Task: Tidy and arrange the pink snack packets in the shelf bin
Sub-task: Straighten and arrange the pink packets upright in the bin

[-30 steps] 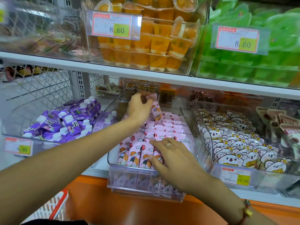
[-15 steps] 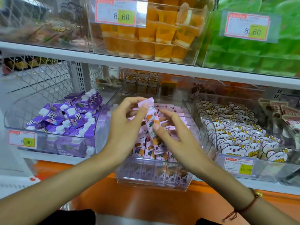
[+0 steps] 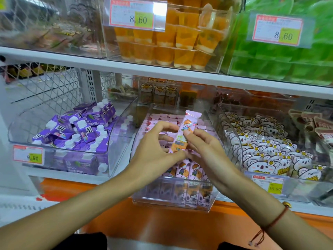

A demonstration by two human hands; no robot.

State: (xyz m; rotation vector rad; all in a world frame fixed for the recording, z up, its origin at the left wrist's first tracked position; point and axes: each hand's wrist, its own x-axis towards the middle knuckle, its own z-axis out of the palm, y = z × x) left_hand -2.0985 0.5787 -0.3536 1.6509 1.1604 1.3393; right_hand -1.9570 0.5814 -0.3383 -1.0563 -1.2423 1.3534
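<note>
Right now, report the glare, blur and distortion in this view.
Head view: white glare washes out the orange bin's price tag; the green packets upper right are blurred; wide-angle bending curves the shelf edge; the held pink packet stays sharp.

Price tag (image 3: 267, 183) print too small

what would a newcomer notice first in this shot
Two hands, left and right, hold one pink packet upright in the centre, above the clear bin of matching packets. Purple cartons fill the bin to the left, and bright orange jelly cups sit on the shelf above.
</note>
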